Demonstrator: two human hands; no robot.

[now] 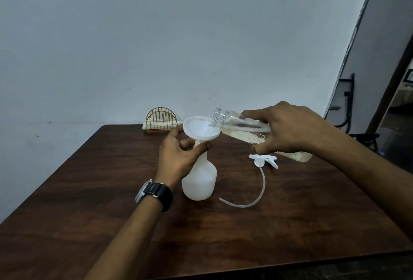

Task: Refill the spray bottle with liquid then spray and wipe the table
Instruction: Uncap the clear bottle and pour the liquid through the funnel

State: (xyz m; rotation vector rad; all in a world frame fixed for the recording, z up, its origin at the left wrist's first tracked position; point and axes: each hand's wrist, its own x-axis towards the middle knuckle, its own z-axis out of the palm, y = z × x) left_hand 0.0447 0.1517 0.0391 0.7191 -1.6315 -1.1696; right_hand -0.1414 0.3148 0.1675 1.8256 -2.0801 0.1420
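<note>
White spray bottle (201,181) in left hand (178,156).

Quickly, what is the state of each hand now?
Left hand: grips the spray bottle at its neck, under the funnel.
Right hand: holds the clear bottle, tilted over the funnel.

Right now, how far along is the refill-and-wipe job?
Done: the spray head is off, lying on the table, and a funnel sits in the spray bottle. In hand: the left hand grips its neck while the right hand tilts the clear bottle over the funnel. Left: refit the head, spray, wipe.
</note>
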